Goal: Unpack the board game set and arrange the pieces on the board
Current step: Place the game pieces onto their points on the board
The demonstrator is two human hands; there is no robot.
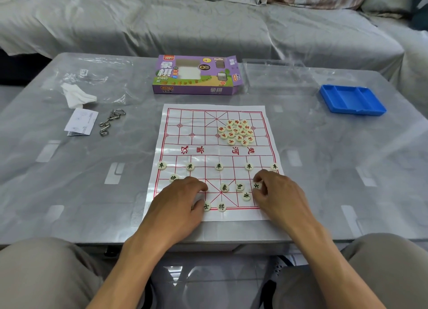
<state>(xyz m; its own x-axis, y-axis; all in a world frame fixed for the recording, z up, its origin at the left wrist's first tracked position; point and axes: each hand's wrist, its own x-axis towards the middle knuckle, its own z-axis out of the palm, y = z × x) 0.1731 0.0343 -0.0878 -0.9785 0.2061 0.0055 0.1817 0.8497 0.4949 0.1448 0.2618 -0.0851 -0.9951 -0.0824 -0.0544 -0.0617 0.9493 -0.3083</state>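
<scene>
Head view: my right hand (269, 193) is pinching a black-lettered xiangqi piece (256, 185) at lower right of the paper board (215, 153); my left hand (185, 197), fingers curled, is touching another (206, 207) on the bottom row. The red pieces (237, 131) are heaped upper right. The blue tray (352, 100) and purple box (194, 76) are lying beyond, holding nothing visible.

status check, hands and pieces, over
Right hand pinching a black-marked piece. Left hand resting on board. Red pieces piled, unplaced. Nothing blocking.
</scene>
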